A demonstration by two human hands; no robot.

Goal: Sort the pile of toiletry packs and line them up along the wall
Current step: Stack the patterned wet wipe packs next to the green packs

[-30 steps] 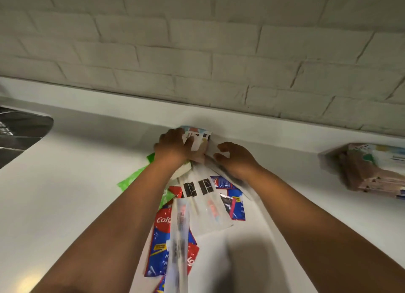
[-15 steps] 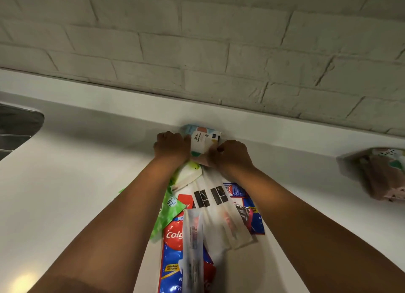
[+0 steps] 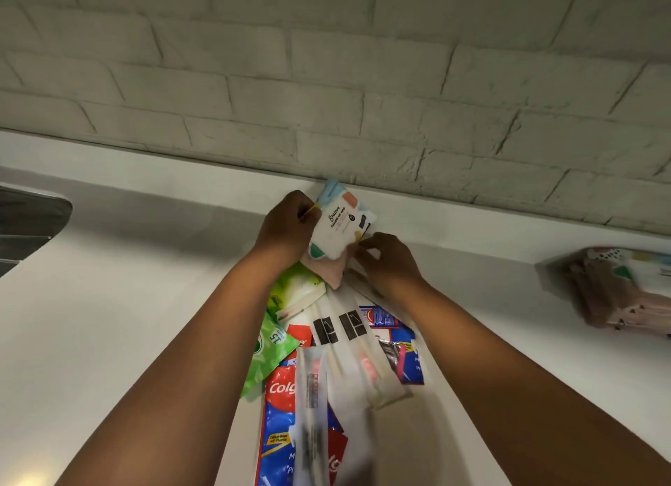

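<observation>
**Wipes pack lifted toward the wall**

Head view: the left hand (image 3: 290, 227) curls round the wipes pack (image 3: 339, 227), tilting it up above the pile (image 3: 326, 358), likely to stand it against the wall (image 3: 326, 104). The right hand (image 3: 386, 260), just below, pinches the pack's lower corner to steady it.

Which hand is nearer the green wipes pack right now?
Left. The left hand grips the white wipes pack just above the green wipes pack; the right hand is farther, across the pile.
</observation>
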